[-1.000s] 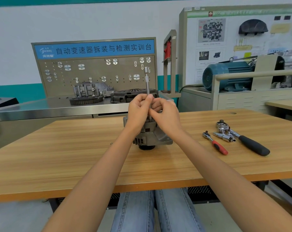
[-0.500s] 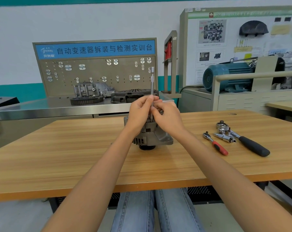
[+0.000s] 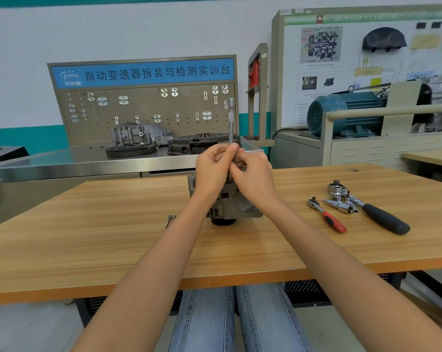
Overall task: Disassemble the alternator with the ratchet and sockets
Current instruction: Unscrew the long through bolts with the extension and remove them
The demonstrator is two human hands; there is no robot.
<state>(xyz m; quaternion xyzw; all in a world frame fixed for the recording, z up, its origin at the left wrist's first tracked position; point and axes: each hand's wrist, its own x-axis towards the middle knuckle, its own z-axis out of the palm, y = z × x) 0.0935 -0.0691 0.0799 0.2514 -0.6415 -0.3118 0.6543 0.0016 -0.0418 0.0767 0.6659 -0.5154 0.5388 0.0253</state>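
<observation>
Table (image 3: 88,250): a long wooden bench top; every place below is given relative to the alternator standing on it.
Alternator (image 3: 236,207): a grey metal unit near the table's middle, sitting on its dark round pulley end, its top hidden behind both hands.
Left hand (image 3: 212,168): directly above the alternator's left side, fingers curled, thumb and fingertips pinching the extension bar low down.
Right hand (image 3: 253,176): directly above the alternator's right side, touching the left hand, fingers curled round the same bar.
Extension bar (image 3: 231,120): a thin silver rod standing upright out of the two hands above the alternator; its lower end is hidden.
Black-handled ratchet (image 3: 377,212): lying flat, well to the right of the alternator.
Red-handled ratchet (image 3: 327,216): lying flat to the right of the alternator, nearer than the black one.
Sockets (image 3: 340,205): shiny pieces between the two ratchets.
Bolts (image 3: 168,220): small, lying just left of the alternator.
</observation>
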